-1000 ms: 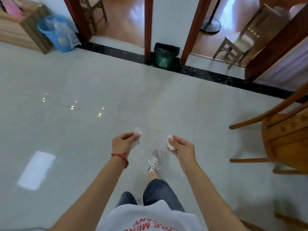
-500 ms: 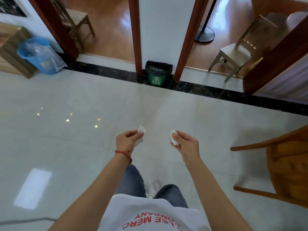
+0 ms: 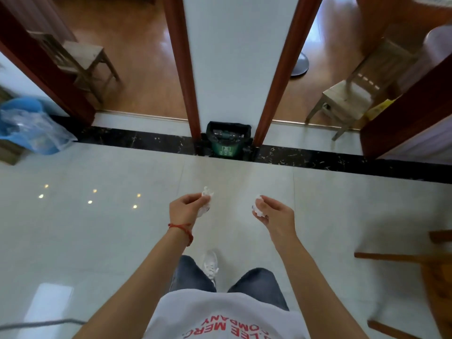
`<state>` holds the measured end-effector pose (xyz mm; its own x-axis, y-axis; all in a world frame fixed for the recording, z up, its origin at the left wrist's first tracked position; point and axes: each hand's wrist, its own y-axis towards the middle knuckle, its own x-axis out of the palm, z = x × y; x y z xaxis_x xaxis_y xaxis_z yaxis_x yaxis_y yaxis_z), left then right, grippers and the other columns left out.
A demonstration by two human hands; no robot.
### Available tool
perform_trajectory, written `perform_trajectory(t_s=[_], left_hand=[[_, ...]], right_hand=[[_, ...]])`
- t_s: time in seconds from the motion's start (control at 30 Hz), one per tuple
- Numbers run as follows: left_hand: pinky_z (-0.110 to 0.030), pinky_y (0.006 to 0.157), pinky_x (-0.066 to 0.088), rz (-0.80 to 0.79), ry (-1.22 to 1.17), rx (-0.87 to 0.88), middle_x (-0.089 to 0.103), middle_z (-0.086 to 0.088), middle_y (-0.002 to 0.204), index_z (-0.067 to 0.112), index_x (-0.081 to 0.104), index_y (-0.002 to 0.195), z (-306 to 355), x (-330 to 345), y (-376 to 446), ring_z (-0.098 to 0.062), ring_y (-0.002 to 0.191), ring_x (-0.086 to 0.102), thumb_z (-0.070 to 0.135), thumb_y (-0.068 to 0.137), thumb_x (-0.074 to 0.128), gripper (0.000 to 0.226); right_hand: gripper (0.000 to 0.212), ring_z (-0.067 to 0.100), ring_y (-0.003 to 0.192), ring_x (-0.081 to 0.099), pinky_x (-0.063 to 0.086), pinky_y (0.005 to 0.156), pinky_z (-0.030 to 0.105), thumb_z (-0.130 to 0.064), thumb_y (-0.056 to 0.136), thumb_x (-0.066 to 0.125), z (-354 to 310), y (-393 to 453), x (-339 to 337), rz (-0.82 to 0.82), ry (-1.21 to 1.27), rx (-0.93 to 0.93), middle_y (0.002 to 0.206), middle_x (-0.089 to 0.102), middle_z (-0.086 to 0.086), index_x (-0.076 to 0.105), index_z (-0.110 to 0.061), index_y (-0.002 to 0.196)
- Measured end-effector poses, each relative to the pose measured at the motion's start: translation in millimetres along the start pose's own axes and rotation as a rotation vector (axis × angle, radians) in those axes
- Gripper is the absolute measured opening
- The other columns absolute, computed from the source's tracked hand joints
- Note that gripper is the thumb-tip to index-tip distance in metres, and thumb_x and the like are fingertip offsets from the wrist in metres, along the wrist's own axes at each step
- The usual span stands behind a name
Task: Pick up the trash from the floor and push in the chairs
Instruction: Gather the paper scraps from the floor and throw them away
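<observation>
White paper, left: a crumpled white paper wad (image 3: pixel 205 199) pinched between thumb and fingertips of the left hand (image 3: pixel 187 208), poking out past the fingers toward the middle. Looks like a light carry grip, nothing more needed for something this soft.

White paper, right: a second crumpled white paper wad (image 3: pixel 258 207) held the same way by the right hand (image 3: pixel 275 214), thumb on top, fingers curled under. It sits at the inner side of that hand, facing the other wad, the two well apart.

Why held out front: both hands are up at about the same height ahead of the body, my guess so each piece stays ready to drop without fumbling.

Bin: small green plastic bin with a black liner (image 3: pixel 228 140) sits on the dark stone strip of the floor, tight against the foot of the white wall section between two red-brown door frames. It's straight ahead of both hands but still well apart from them, so some walking is left.

Floor: pale glossy floor tiles (image 3: pixel 102 241); no other scraps that I can spot.

Chairs: one reddish-brown wooden chair (image 3: pixel 430 270) at the right edge of view, only partly visible. Pushing chairs in looks like the part still to do.
</observation>
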<state>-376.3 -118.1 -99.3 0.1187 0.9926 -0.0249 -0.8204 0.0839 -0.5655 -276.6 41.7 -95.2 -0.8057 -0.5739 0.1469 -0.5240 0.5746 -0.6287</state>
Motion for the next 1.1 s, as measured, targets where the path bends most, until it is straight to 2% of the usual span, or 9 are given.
perform_trajectory(t_s=[0.27, 0.4, 0.53, 0.67, 0.77, 0.9, 1.0, 1.03, 1.1], left_hand=[[-0.045, 0.091, 0.051, -0.014, 0.046, -0.052, 0.069, -0.015, 0.093, 0.012, 0.069, 0.076, 52, 46, 102, -0.032, 0.095, 0.065, 0.009, 0.072, 0.074, 0.007], [-0.036, 0.084, 0.053, 0.023, 0.064, -0.062, 0.067, -0.010, 0.087, 0.008, 0.068, 0.085, 77, 82, 151, -0.030, 0.090, 0.064, 0.009, 0.075, 0.072, 0.011], [-0.024, 0.073, 0.051, 0.053, 0.065, -0.068, 0.066, -0.007, 0.085, 0.009, 0.067, 0.085, 106, 123, 192, -0.025, 0.084, 0.063, 0.010, 0.076, 0.071, 0.010], [-0.022, 0.070, 0.054, 0.090, 0.056, -0.086, 0.066, -0.007, 0.081, 0.005, 0.068, 0.088, 133, 161, 235, -0.020, 0.075, 0.063, 0.010, 0.076, 0.071, 0.013], [-0.027, 0.075, 0.054, 0.124, 0.029, -0.101, 0.065, -0.004, 0.077, 0.000, 0.067, 0.092, 147, 186, 268, -0.018, 0.071, 0.061, 0.007, 0.076, 0.070, 0.017], [-0.029, 0.075, 0.054, 0.147, 0.028, -0.156, 0.064, -0.004, 0.077, 0.001, 0.067, 0.090, 146, 208, 315, -0.023, 0.077, 0.062, 0.006, 0.076, 0.071, 0.015], [-0.015, 0.058, 0.054, 0.155, 0.057, -0.194, 0.064, -0.004, 0.079, 0.005, 0.066, 0.088, 136, 222, 357, -0.024, 0.080, 0.062, 0.006, 0.076, 0.070, 0.013], [-0.015, 0.058, 0.053, 0.162, 0.059, -0.213, 0.064, -0.004, 0.080, 0.007, 0.066, 0.086, 132, 226, 370, -0.024, 0.081, 0.063, 0.006, 0.076, 0.071, 0.011], [-0.025, 0.071, 0.055, 0.169, 0.036, -0.250, 0.065, -0.009, 0.084, 0.008, 0.065, 0.079, 121, 233, 399, -0.027, 0.083, 0.063, 0.004, 0.076, 0.070, 0.007]], right_hand=[[0.028, 0.028, 0.095, 0.063, 0.057, 0.073, 0.026, -0.004, 0.080, 0.067, -51, 91, 43, 0.068, -0.033, 0.056, 0.104, 0.065, 0.016, 0.063, 0.002, 0.107], [0.027, 0.026, 0.098, 0.063, 0.053, 0.083, 0.032, -0.006, 0.081, 0.066, -80, 151, 60, 0.065, -0.073, 0.077, 0.099, 0.066, 0.007, 0.064, -0.002, 0.108], [0.027, 0.026, 0.093, 0.063, 0.055, 0.078, 0.030, -0.003, 0.080, 0.067, -121, 212, 76, 0.043, -0.028, 0.098, 0.093, 0.066, 0.008, 0.063, 0.002, 0.106], [0.018, 0.020, 0.083, 0.064, 0.058, 0.069, 0.023, -0.002, 0.079, 0.067, -162, 266, 87, 0.018, -0.050, 0.114, 0.087, 0.067, 0.006, 0.066, -0.001, 0.098], [0.010, 0.019, 0.082, 0.064, 0.058, 0.069, 0.023, -0.003, 0.080, 0.067, -184, 306, 97, 0.009, -0.079, 0.122, 0.086, 0.067, 0.004, 0.068, -0.008, 0.089], [0.014, 0.017, 0.080, 0.064, 0.057, 0.067, 0.020, -0.004, 0.081, 0.066, -186, 348, 110, 0.007, -0.140, 0.126, 0.085, 0.067, 0.003, 0.068, -0.005, 0.094], [0.017, 0.018, 0.081, 0.064, 0.057, 0.066, 0.017, -0.005, 0.081, 0.067, -173, 381, 116, 0.030, -0.114, 0.148, 0.086, 0.067, 0.004, 0.067, -0.003, 0.097], [0.016, 0.018, 0.080, 0.064, 0.057, 0.067, 0.019, -0.005, 0.080, 0.067, -168, 391, 118, 0.042, -0.101, 0.161, 0.086, 0.067, 0.004, 0.067, -0.004, 0.097], [0.017, 0.018, 0.080, 0.064, 0.057, 0.068, 0.020, -0.005, 0.080, 0.067, -155, 412, 120, 0.070, -0.084, 0.178, 0.085, 0.068, 0.005, 0.067, -0.004, 0.097]])
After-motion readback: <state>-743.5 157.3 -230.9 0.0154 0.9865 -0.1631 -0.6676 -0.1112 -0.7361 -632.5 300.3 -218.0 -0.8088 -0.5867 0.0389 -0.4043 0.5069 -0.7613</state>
